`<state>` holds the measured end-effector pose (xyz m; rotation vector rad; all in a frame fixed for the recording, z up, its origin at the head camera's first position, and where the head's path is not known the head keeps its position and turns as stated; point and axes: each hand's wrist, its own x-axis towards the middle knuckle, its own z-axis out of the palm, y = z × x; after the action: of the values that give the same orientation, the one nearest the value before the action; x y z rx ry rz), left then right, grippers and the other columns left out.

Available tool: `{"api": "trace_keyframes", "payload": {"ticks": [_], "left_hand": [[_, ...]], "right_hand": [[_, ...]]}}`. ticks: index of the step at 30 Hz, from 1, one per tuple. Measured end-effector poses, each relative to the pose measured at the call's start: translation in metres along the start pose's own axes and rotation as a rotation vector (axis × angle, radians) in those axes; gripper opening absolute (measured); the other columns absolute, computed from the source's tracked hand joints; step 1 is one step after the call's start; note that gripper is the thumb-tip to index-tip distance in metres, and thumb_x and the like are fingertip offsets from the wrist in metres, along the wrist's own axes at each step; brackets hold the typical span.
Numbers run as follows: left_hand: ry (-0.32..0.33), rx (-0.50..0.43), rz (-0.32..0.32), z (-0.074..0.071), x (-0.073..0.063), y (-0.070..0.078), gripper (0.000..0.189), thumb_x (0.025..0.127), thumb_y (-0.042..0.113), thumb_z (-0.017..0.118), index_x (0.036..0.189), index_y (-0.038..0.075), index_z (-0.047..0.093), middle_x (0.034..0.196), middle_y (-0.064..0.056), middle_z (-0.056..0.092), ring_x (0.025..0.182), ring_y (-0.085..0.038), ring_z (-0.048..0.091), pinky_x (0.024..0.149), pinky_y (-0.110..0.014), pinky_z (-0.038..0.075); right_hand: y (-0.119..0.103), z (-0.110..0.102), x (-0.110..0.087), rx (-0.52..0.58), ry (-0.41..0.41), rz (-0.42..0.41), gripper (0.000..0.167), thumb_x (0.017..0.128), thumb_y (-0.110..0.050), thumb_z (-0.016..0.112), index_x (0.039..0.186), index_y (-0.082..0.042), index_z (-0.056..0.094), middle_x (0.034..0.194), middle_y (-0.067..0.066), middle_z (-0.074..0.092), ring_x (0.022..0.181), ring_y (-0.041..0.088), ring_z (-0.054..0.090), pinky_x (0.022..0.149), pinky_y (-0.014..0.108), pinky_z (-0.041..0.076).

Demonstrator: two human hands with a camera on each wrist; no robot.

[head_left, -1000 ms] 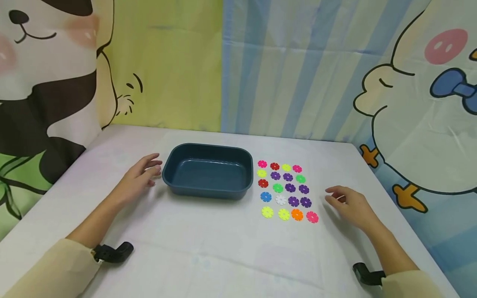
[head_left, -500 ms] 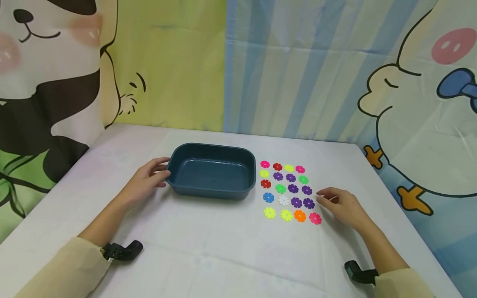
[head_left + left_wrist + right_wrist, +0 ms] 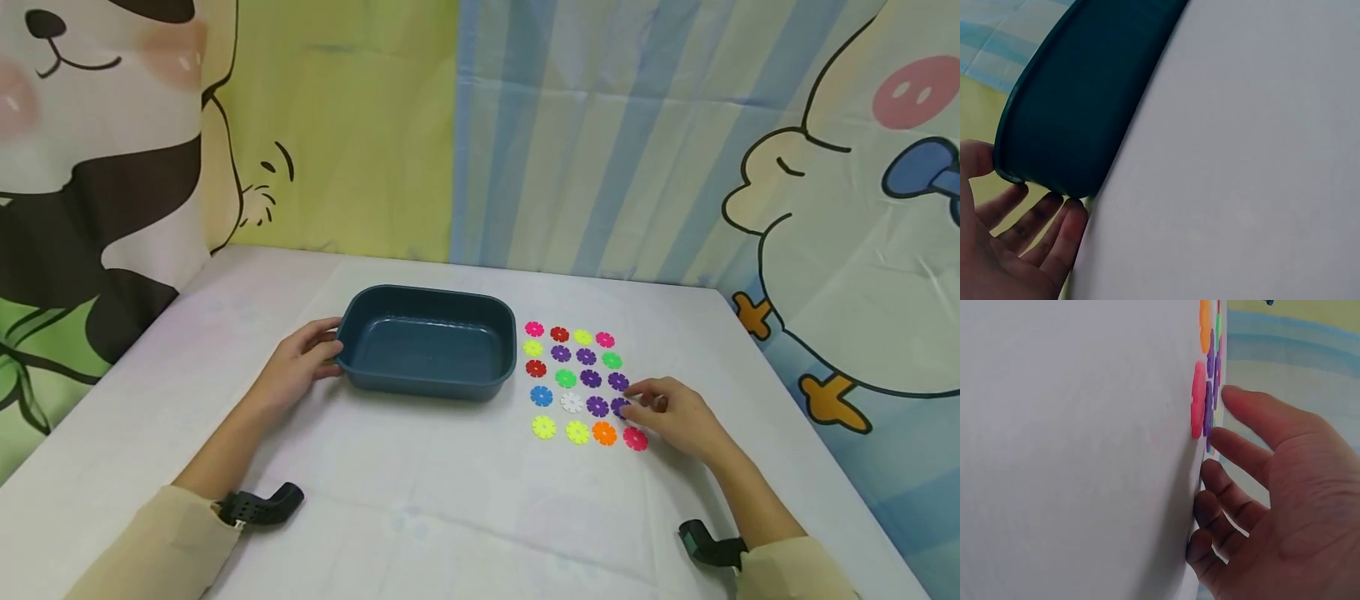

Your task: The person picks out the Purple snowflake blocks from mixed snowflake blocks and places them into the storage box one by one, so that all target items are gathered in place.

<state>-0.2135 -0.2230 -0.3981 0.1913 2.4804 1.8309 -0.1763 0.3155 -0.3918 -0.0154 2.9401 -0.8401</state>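
Observation:
A dark teal plastic basin (image 3: 427,379) stands on the white table. My left hand (image 3: 303,358) is at its left end; in the left wrist view the fingertips and thumb touch the basin wall (image 3: 1079,112) and rim, with the fingers loosely extended. To the basin's right, several flower-shaped plastic discs lie flat in rows, among them a purple disc (image 3: 597,407), an orange disc (image 3: 604,433) and a pink disc (image 3: 635,438). My right hand (image 3: 678,417) reaches over the right edge of the rows, its fingertips partly covering another purple disc. Thumb and fingers are apart in the right wrist view.
The white table (image 3: 420,492) extends in front of the basin. Behind it hangs a printed curtain (image 3: 585,167) with cartoon animals at both sides. A black camera mount is strapped to each wrist.
My left hand has moved right and now touches the basin's end. My right hand has moved left, from beside the discs to over the rightmost purple ones. The basin and discs stay in place.

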Motion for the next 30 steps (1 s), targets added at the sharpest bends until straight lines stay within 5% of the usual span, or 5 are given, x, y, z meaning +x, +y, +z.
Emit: {"api": "trace_keyframes", "payload": {"ticks": [9, 16, 30], "left_hand": [[0.010, -0.002, -0.033, 0.0039, 0.0000, -0.0024, 0.057, 0.110, 0.025, 0.046, 0.160, 0.003, 0.033, 0.153, -0.029, 0.045, 0.095, 0.001, 0.064, 0.086, -0.016, 0.057], [0.018, -0.012, -0.037, 0.0039, -0.0007, -0.0037, 0.056, 0.110, 0.027, 0.045, 0.160, 0.004, 0.033, 0.152, -0.028, 0.047, 0.094, 0.001, 0.064, 0.086, -0.015, 0.056], [0.041, 0.001, -0.016, 0.0047, -0.0012, -0.0062, 0.055, 0.110, 0.027, 0.047, 0.161, 0.009, 0.035, 0.148, -0.026, 0.051, 0.101, -0.006, 0.064, 0.085, -0.016, 0.056]], "right_hand": [[-0.0008, 0.0008, 0.0003, 0.006, -0.007, 0.039, 0.042, 0.087, -0.027, 0.083, 0.121, -0.007, 0.068, 0.111, 0.015, 0.063, 0.097, 0.027, 0.055, 0.073, 0.027, 0.056], [-0.0005, -0.0013, -0.0001, 0.042, -0.006, 0.040, 0.040, 0.088, -0.025, 0.083, 0.118, -0.005, 0.065, 0.099, 0.010, 0.063, 0.092, 0.025, 0.056, 0.072, 0.026, 0.055], [0.0029, -0.0010, -0.0008, 0.081, -0.002, 0.045, 0.038, 0.092, -0.025, 0.079, 0.125, -0.009, 0.070, 0.097, 0.010, 0.067, 0.088, 0.025, 0.057, 0.067, 0.023, 0.054]]}}
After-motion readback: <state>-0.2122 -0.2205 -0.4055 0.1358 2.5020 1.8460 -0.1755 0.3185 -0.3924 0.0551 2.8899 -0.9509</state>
